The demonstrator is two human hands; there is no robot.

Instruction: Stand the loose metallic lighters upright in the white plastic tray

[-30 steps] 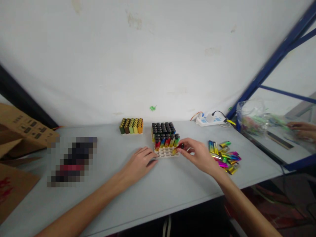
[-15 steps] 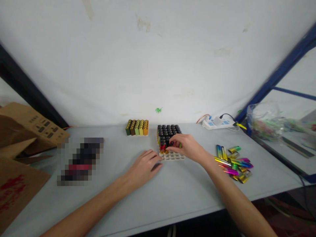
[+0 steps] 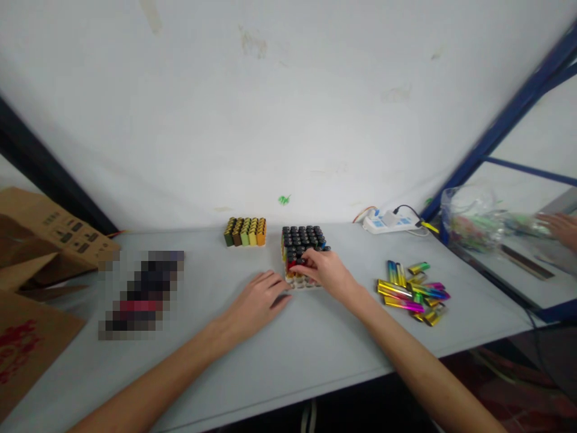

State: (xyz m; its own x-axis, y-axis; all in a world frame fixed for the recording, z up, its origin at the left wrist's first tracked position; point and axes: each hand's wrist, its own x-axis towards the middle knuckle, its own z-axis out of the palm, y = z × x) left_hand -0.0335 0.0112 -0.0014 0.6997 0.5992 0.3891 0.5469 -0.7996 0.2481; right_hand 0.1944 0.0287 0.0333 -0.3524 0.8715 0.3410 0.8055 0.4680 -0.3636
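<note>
A pale tray with round holes (image 3: 301,284) holds upright black-topped lighters (image 3: 303,234) in close rows, with red bodies showing at the front. My right hand (image 3: 331,270) reaches over the front rows from the right, thumb and fingers pinched on a black-topped lighter there. Its fingers partly hide that lighter. My left hand (image 3: 265,294) lies on the table, palm down with fingers loosely spread, its fingertips by the tray's front left corner. Right of the tray lies a loose pile of shiny metallic-coloured lighter casings (image 3: 408,291).
At the back stands a block of gold-topped pieces (image 3: 246,233). A power strip (image 3: 390,222) with cables sits at the back right. Cardboard boxes (image 3: 49,234) and a pixelated item (image 3: 142,294) are on the left. Another person's hand (image 3: 561,228) shows beyond the blue frame (image 3: 509,120), near plastic bags (image 3: 471,219).
My right hand has shifted slightly left over the front row. My left hand stays by the tray. The view has turned a little, and another person's hand has appeared at far right.
</note>
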